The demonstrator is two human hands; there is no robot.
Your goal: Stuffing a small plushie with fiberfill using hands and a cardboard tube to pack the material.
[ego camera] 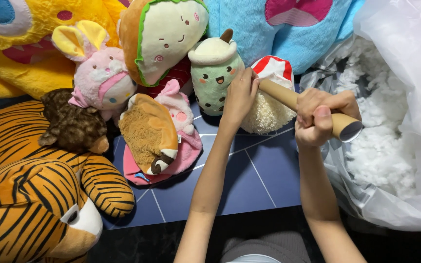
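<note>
My right hand (pixel 320 117) is closed around a brown cardboard tube (pixel 347 127) that slants up and left into a cream fluffy plush toy with a red-and-white striped top (pixel 269 109). My left hand (pixel 239 95) grips that plush at its left edge, where the tube's far end enters it. The tube's open near end sticks out past my right fist. A green cup-shaped plush with a smiling face (pixel 214 73) stands just left of my left hand.
A clear plastic bag of white stuffing (pixel 391 146) fills the right side. Plush toys crowd the left and back: a large tiger (pixel 35 195), a brown one (pixel 74 126), a pink rabbit (pixel 101 78), a taco-shaped one (pixel 164 34). A dark blue mat (pixel 254 180) lies underneath.
</note>
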